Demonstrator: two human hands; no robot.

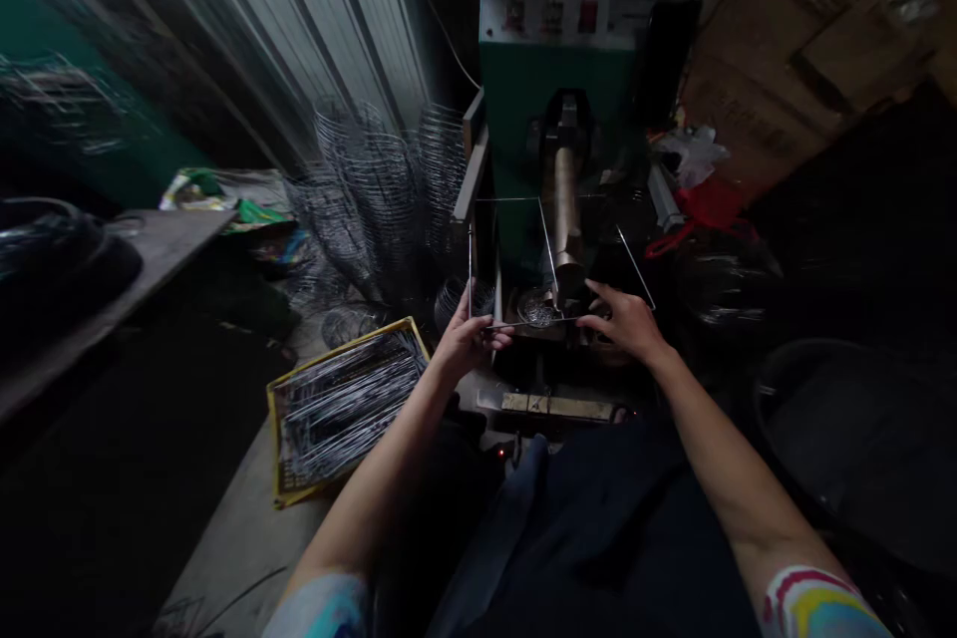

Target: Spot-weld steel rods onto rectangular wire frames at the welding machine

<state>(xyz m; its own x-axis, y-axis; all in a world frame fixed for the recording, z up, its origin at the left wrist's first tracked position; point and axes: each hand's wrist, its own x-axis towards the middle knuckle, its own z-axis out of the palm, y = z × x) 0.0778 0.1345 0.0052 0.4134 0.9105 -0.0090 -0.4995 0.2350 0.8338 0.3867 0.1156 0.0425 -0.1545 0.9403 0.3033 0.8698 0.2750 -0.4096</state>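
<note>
My left hand (pixel 469 337) is closed on the left side of a thin bent wire frame (pixel 548 244), near its lower corner. At the right, my right hand (pixel 624 319) pinches the frame's lower wire between thumb and fingers. The frame is held level in front of a green machine (pixel 515 120), around its thick metal electrode arm (pixel 566 199). Just below the arm's end lies a small coil of wire rings (pixel 536 307). Whether the wire touches the machine's lower part, I cannot tell in the dim light.
A yellow crate (pixel 274 439) full of straight wire pieces stands at my left. Behind it rise tall stacks of wire rings (pixel 374 189). Cardboard boxes (pixel 793 110) and a red plastic bag (pixel 710 204) lie at the right. A dark round tub (pixel 770 369) sits at lower right.
</note>
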